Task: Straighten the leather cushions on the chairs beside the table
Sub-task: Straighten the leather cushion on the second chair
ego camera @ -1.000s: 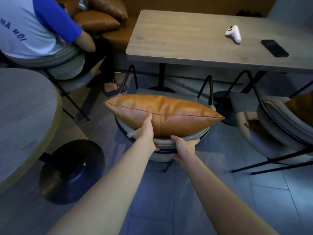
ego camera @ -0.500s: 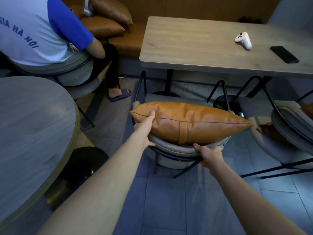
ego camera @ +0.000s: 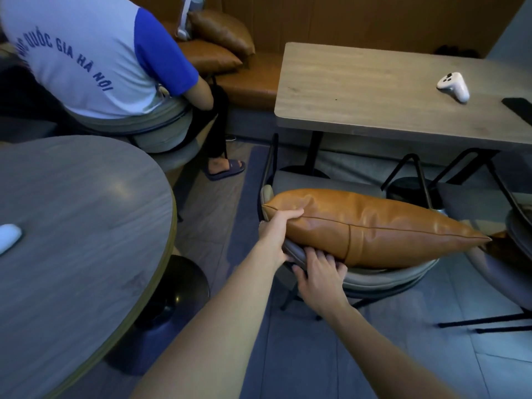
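Observation:
A tan leather cushion lies across the curved grey backrest of a chair pushed up to the rectangular wooden table. My left hand grips the cushion's left end, thumb on top along the seam. My right hand presses its spread fingers against the cushion's lower edge where it meets the backrest, close beside the left hand. A second grey chair stands at the right with another brown cushion corner partly hidden behind the first cushion's tip.
A seated person in a white and blue shirt is at the upper left. A round grey table fills the left. A white controller and a dark phone lie on the wooden table. More leather cushions sit on the bench.
My right hand has slid left along the cushion's lower edge, from under its middle to just beside the left hand. My view has shifted, so the chair sits further right.

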`<state>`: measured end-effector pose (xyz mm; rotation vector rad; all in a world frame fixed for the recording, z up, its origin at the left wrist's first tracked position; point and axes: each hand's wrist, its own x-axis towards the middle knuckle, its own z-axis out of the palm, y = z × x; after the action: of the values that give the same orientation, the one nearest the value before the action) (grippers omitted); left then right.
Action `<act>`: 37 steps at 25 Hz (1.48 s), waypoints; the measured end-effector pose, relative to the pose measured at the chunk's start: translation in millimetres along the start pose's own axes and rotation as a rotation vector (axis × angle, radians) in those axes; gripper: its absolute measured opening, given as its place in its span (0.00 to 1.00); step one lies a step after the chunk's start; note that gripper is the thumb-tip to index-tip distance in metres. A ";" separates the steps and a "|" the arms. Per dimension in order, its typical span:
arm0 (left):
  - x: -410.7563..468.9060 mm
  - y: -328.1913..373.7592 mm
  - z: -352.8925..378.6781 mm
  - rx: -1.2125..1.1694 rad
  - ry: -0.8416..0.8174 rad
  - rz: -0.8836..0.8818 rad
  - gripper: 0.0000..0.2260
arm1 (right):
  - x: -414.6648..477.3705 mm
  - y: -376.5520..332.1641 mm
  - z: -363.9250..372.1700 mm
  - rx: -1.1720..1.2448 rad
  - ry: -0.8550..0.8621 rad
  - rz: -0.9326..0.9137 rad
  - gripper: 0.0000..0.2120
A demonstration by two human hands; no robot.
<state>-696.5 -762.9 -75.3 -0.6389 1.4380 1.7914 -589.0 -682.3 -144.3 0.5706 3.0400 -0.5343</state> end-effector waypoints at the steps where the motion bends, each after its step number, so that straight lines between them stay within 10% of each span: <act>1: 1.7 0.4 0.1 -0.012 -0.005 0.004 0.40 | 2.7 2.0 1.1 0.051 0.023 0.019 0.16; 37: 6.7 -0.5 36.7 0.029 -0.059 -0.007 0.31 | 22.8 49.4 -22.2 -0.050 -0.007 -0.059 0.11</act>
<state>-697.7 -725.7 -71.6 -0.5708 1.4186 1.7665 -591.6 -623.7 -141.1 0.4768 3.0621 -0.4593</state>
